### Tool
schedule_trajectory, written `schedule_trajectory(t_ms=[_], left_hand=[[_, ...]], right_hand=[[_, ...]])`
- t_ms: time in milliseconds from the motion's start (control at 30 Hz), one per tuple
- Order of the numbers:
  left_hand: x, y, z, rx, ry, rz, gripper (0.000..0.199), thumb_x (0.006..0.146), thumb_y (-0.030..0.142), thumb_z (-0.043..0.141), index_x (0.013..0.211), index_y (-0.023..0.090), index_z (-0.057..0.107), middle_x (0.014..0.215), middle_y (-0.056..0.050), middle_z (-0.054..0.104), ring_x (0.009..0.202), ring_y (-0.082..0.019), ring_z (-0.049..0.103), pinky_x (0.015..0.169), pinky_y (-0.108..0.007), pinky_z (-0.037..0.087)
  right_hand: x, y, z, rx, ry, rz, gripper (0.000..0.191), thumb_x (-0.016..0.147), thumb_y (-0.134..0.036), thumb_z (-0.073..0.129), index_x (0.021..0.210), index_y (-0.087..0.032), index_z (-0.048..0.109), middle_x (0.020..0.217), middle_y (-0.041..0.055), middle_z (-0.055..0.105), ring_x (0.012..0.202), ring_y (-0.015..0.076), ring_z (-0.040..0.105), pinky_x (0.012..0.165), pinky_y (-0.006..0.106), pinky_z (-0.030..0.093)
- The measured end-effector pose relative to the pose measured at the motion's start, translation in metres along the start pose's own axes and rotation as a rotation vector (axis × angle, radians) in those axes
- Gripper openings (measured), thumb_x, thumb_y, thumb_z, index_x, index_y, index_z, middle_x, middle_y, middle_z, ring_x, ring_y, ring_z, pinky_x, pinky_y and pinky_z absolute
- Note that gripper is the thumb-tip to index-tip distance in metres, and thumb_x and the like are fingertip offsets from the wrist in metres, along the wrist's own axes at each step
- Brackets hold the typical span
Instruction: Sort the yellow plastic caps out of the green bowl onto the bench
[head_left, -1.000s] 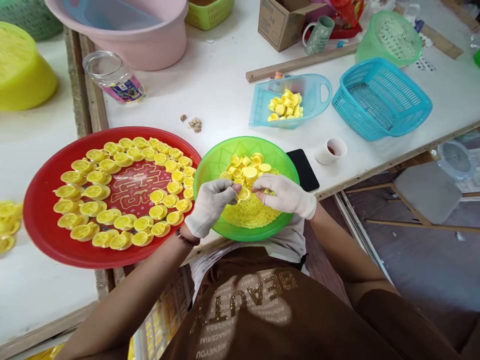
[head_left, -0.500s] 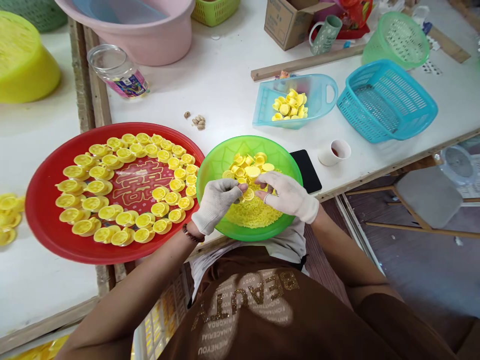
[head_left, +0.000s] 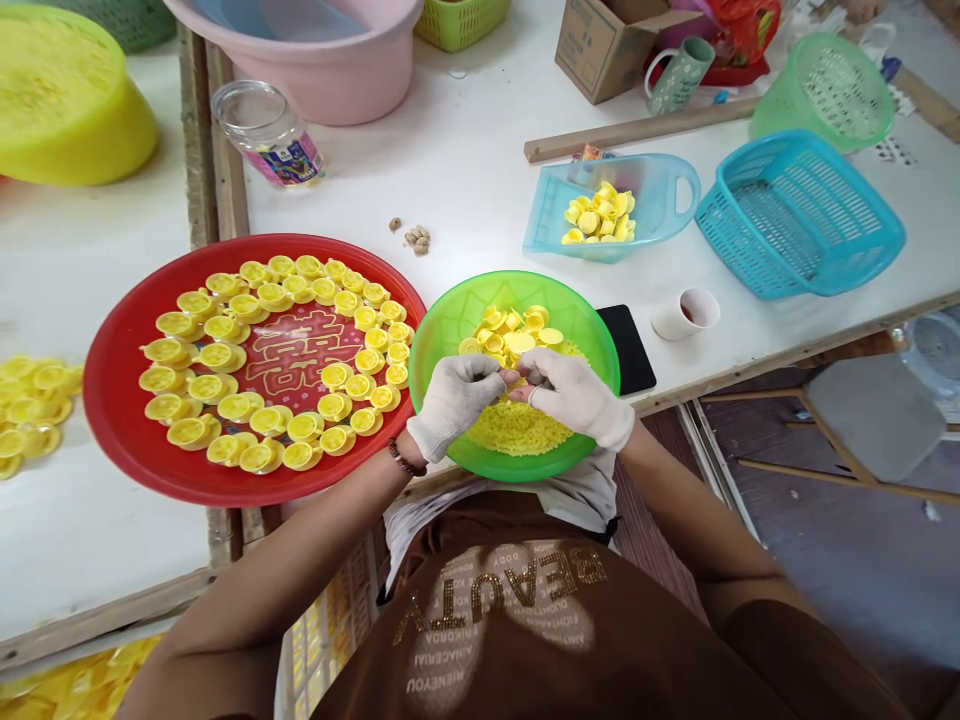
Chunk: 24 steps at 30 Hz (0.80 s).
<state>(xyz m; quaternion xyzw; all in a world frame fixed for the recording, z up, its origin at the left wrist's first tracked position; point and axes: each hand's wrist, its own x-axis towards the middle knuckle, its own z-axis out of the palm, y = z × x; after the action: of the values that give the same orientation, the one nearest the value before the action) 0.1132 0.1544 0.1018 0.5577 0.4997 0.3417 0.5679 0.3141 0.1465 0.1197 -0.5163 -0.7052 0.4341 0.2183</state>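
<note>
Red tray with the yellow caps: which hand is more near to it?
Left. The left hand is beside the red tray's rim; the right hand is farther, over the green bowl.

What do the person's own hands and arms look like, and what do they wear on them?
The left hand wears a greyish-white knit glove that looks soiled; the right hand wears a paler one. A dark beaded bracelet circles the left wrist. The forearms are bare, and a short brown sleeve shows at the right arm.
</note>
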Motion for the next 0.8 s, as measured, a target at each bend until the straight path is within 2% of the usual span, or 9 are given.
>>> schedule_trajectory(t_ms=[100, 200, 300, 367, 467, 567, 633, 733, 800], left_hand=[[-0.001, -0.001, 0.001, 0.045, -0.030, 0.008, 0.035, 0.084, 0.039, 0.067, 0.058, 0.016, 0.060, 0.056, -0.001, 0.057, 0.055, -0.011, 0.052, 0.053, -0.024, 0.039], [-0.002, -0.002, 0.002, 0.042, -0.027, -0.003, 0.035, 0.085, 0.039, 0.066, 0.059, 0.016, 0.060, 0.056, -0.001, 0.058, 0.055, -0.011, 0.054, 0.054, -0.023, 0.042], [-0.004, 0.004, -0.002, -0.039, -0.043, -0.031, 0.026, 0.083, 0.038, 0.070, 0.073, 0.015, 0.065, 0.064, -0.002, 0.063, 0.058, -0.012, 0.060, 0.057, -0.024, 0.048], [-0.008, 0.014, -0.015, -0.039, -0.055, -0.015, 0.023, 0.084, 0.038, 0.070, 0.085, 0.015, 0.069, 0.073, -0.003, 0.068, 0.062, -0.014, 0.064, 0.059, -0.025, 0.051], [-0.017, 0.032, -0.061, 0.174, 0.033, 0.086, 0.020, 0.088, 0.033, 0.065, 0.089, 0.015, 0.072, 0.080, -0.004, 0.071, 0.069, -0.015, 0.066, 0.064, -0.026, 0.052], [-0.028, 0.038, -0.130, 0.527, 0.232, 0.153, 0.019, 0.087, 0.030, 0.062, 0.087, 0.017, 0.075, 0.083, -0.006, 0.074, 0.077, -0.018, 0.066, 0.071, -0.028, 0.051], [-0.035, 0.029, -0.177, 0.759, 0.321, 0.101, 0.019, 0.084, 0.031, 0.062, 0.084, 0.019, 0.077, 0.080, -0.007, 0.073, 0.074, -0.020, 0.064, 0.070, -0.030, 0.049], [-0.038, 0.002, -0.224, 0.941, 0.293, -0.082, 0.015, 0.076, 0.030, 0.065, 0.077, 0.023, 0.078, 0.073, -0.005, 0.072, 0.064, -0.021, 0.060, 0.063, -0.031, 0.045], [-0.037, -0.016, -0.237, 0.968, 0.211, -0.162, 0.014, 0.072, 0.030, 0.066, 0.075, 0.025, 0.079, 0.075, -0.005, 0.074, 0.065, -0.022, 0.061, 0.064, -0.031, 0.045]], right_hand=[[0.003, 0.000, 0.003, 0.141, -0.093, 0.063, 0.011, 0.093, -0.031, 0.060, 0.091, -0.021, 0.057, 0.084, 0.0002, 0.068, 0.065, 0.0129, 0.065, 0.064, 0.027, 0.049], [-0.001, 0.002, -0.007, 0.195, -0.132, 0.103, 0.008, 0.095, -0.026, 0.051, 0.093, -0.021, 0.056, 0.080, -0.0002, 0.067, 0.064, 0.0139, 0.067, 0.064, 0.027, 0.051], [-0.009, 0.006, -0.019, -0.059, -0.142, 0.001, 0.008, 0.092, -0.021, 0.051, 0.093, -0.020, 0.059, 0.086, 0.0030, 0.070, 0.079, 0.0185, 0.068, 0.077, 0.033, 0.053], [-0.014, 0.010, -0.023, -0.262, -0.127, -0.078, 0.012, 0.091, -0.022, 0.053, 0.096, -0.020, 0.064, 0.099, 0.0077, 0.072, 0.095, 0.0236, 0.068, 0.090, 0.039, 0.051], [-0.018, 0.018, -0.019, -0.355, -0.116, -0.110, 0.019, 0.094, -0.026, 0.053, 0.106, -0.018, 0.066, 0.110, 0.0116, 0.071, 0.105, 0.0267, 0.066, 0.096, 0.043, 0.050], [-0.018, 0.021, -0.012, -0.338, -0.138, -0.124, 0.021, 0.096, -0.028, 0.052, 0.109, -0.018, 0.066, 0.110, 0.0116, 0.072, 0.103, 0.0269, 0.068, 0.093, 0.043, 0.051], [-0.015, 0.020, -0.008, -0.327, -0.143, -0.143, 0.020, 0.097, -0.028, 0.052, 0.108, -0.019, 0.066, 0.109, 0.0112, 0.073, 0.101, 0.0267, 0.068, 0.091, 0.043, 0.052], [-0.008, 0.014, -0.002, -0.344, -0.147, -0.175, 0.018, 0.096, -0.025, 0.053, 0.106, -0.019, 0.068, 0.106, 0.0101, 0.073, 0.098, 0.0261, 0.067, 0.090, 0.042, 0.052], [-0.001, 0.009, 0.005, -0.386, -0.161, -0.215, 0.019, 0.097, -0.021, 0.052, 0.104, -0.019, 0.069, 0.105, 0.0102, 0.073, 0.098, 0.0255, 0.066, 0.091, 0.042, 0.051]])
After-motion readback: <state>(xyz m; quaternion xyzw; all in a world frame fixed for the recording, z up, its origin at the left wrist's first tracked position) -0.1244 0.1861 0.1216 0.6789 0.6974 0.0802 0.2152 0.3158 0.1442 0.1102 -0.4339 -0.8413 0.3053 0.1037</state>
